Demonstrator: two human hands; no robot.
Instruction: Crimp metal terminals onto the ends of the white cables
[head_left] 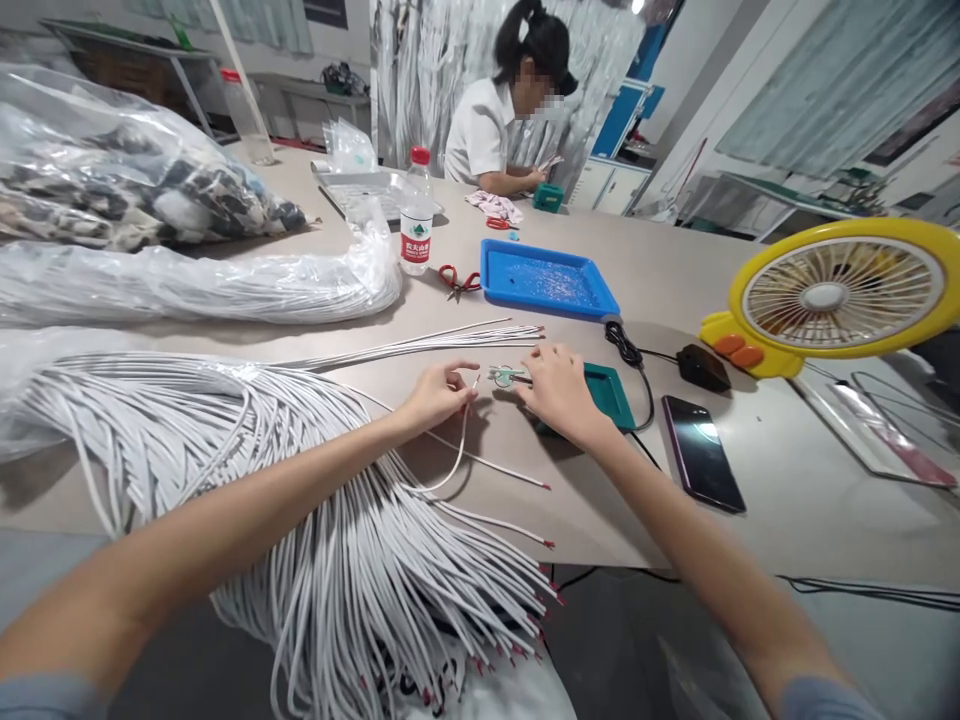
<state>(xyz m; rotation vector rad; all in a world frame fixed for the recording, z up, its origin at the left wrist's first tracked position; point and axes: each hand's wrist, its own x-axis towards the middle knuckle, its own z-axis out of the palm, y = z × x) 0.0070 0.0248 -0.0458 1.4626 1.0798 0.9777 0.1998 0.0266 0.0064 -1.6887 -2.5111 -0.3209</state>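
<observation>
My left hand (pixel 439 395) pinches a white cable (pixel 463 440) close to its end, between thumb and fingertips. The cable curves down from there toward the large bundle of white cables (pixel 300 470), many with red tips, which spreads over the table's left side and front edge. Just right of that pinched end sits the small pale-green front piece (pixel 504 376) of a green tabletop device (pixel 611 395). With bent fingers, my right hand (pixel 559 390) grips the device near this front piece. That hand hides much of the device, so its exact kind is unclear.
Behind my hands are a blue tray (pixel 551 280) with small scraps, red-handled cutters (pixel 459 283) and a water bottle (pixel 417 215). A phone (pixel 703 452) and a yellow fan (pixel 832 290) stand right. Bagged cables (pixel 187 280) lie left. Another person (pixel 484 135) works across the table.
</observation>
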